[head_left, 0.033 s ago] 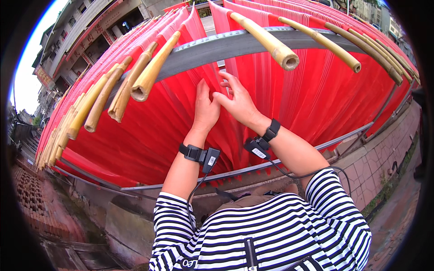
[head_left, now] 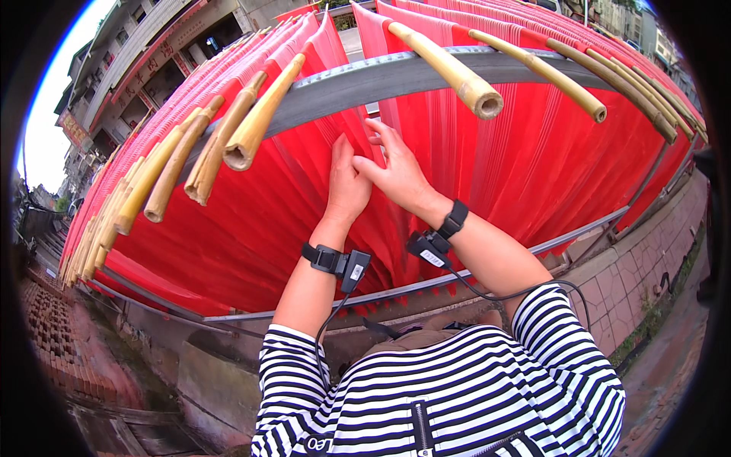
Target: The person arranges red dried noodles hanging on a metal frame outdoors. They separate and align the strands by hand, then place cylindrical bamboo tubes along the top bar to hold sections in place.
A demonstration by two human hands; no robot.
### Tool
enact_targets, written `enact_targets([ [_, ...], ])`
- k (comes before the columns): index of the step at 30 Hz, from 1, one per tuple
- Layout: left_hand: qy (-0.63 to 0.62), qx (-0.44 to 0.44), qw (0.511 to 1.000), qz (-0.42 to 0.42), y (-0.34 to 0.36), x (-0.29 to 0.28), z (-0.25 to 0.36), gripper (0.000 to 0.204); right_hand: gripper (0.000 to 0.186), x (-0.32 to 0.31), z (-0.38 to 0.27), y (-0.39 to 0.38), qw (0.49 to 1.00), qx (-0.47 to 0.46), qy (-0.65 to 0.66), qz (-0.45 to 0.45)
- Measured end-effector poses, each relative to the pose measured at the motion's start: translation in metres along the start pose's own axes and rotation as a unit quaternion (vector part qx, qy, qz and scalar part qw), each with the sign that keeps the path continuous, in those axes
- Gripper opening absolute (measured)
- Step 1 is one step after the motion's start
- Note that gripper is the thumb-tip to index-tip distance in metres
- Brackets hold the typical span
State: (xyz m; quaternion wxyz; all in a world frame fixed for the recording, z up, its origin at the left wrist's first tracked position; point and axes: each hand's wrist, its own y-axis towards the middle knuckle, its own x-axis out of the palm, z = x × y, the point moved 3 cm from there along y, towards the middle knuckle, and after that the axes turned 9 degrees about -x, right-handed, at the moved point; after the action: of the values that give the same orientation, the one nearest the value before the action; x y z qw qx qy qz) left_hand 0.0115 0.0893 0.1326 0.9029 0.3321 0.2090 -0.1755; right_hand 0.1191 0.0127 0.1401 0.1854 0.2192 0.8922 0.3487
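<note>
Long red sheets of hanging material (head_left: pixel 518 160), finely lined like bundled strands near the top, drape from bamboo poles in front of me. My left hand (head_left: pixel 348 183) is raised at the gap below the metal rail, fingers stretched upward and side by side. Just to its right, my right hand (head_left: pixel 397 169) has its fingers apart and slightly bent. Its thumb reaches across to the left hand and appears to touch it. Both hands are against or very near the red material; which strands they touch is hidden. Nothing shows clearly in either hand.
A curved grey metal rail (head_left: pixel 411 74) crosses above my hands. Bamboo pole ends (head_left: pixel 263 114) jut toward me on both sides, one thick pole (head_left: pixel 449 72) at upper right. A lower metal bar (head_left: pixel 548 244) runs by my forearms. Cables hang from my wrist devices (head_left: pixel 352 266).
My right hand has shifted very slightly left, its thumb a little further over the left hand. The left hand stays nearly still.
</note>
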Motion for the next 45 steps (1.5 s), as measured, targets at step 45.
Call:
enact_targets([
  [45, -0.082, -0.053, 0.993, 0.074, 0.018, -0.012, 0.02, 0.065, 0.021, -0.005, 0.026, 0.013, 0.989, 0.061, -0.131, 0.031],
])
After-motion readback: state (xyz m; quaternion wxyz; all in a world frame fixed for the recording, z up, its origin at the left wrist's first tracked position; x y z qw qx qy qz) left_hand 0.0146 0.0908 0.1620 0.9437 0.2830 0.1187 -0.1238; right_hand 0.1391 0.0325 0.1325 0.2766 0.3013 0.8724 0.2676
